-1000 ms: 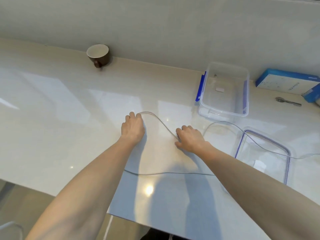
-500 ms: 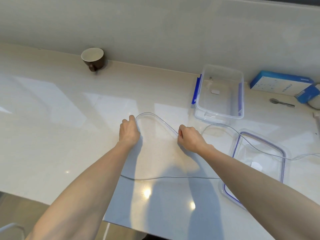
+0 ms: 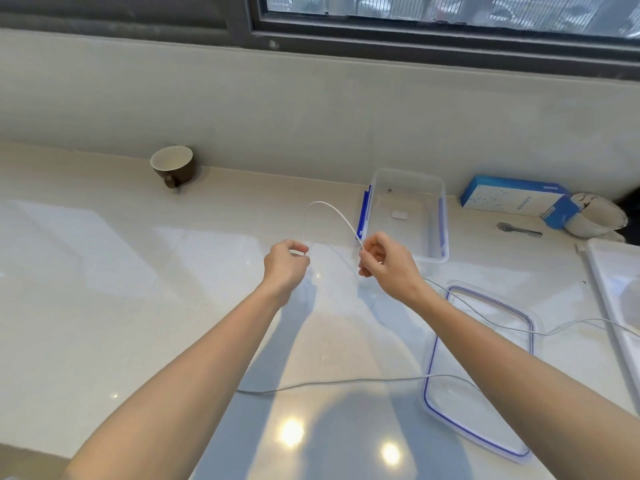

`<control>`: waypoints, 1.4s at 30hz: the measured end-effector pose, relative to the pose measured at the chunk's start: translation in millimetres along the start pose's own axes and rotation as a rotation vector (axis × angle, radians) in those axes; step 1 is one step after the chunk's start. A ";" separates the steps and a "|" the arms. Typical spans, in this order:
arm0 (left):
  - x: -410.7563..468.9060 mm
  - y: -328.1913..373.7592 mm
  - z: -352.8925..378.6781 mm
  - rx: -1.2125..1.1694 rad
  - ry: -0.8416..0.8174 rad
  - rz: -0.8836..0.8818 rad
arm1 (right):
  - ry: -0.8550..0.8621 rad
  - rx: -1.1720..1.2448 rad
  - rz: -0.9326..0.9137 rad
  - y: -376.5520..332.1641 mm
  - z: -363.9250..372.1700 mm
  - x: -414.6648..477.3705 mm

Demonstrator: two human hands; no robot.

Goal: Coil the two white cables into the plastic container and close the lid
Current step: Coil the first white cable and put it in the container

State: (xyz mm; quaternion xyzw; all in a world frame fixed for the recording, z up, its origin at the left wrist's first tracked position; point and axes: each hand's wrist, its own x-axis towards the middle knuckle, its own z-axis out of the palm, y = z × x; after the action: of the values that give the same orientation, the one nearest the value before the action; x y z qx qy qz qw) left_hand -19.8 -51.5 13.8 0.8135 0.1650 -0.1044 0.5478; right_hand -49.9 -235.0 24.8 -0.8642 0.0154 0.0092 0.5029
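Container [image 3: 408,216] open, small white piece inside | both hands' fingers pinch cable [image 3: 332,211]

I see a thin white cable [image 3: 333,212] over a glossy cream stone countertop [image 3: 104,271]. Clear plastic rectangular container [image 3: 408,216] w/ blue clips. Flat clear plastic lid [image 3: 485,362] has a blue-purple seal line. Round ceramic cup [image 3: 172,164]: dark brown outside, cream inside. Blue cardboard box [image 3: 509,197] w/ white face, small dots. Dark grey window frame [image 3: 415,39].
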 end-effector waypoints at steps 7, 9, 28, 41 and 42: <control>-21.9 23.6 26.0 -0.078 -0.200 0.065 | 0.080 0.094 -0.043 -7.1 -37.9 -14.0; -30.7 30.0 32.7 -0.067 -0.241 0.112 | 0.095 0.116 -0.050 -7.0 -47.5 -16.9; -98.5 101.4 57.6 -0.136 -0.369 0.611 | 0.066 0.624 -0.066 -30.1 -94.6 -40.1; -111.8 140.6 86.5 -0.272 -0.421 0.616 | 0.046 0.821 -0.052 -36.2 -129.9 -53.5; -112.3 142.4 88.4 -0.263 -0.416 0.636 | 0.033 0.837 -0.047 -36.7 -132.4 -54.4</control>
State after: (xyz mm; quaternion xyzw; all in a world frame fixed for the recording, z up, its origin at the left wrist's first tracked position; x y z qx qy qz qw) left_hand -68.1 -199.8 141.8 0.7086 -0.1976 -0.0700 0.6738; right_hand -102.9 -331.0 123.8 -0.5854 0.0063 -0.0234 0.8104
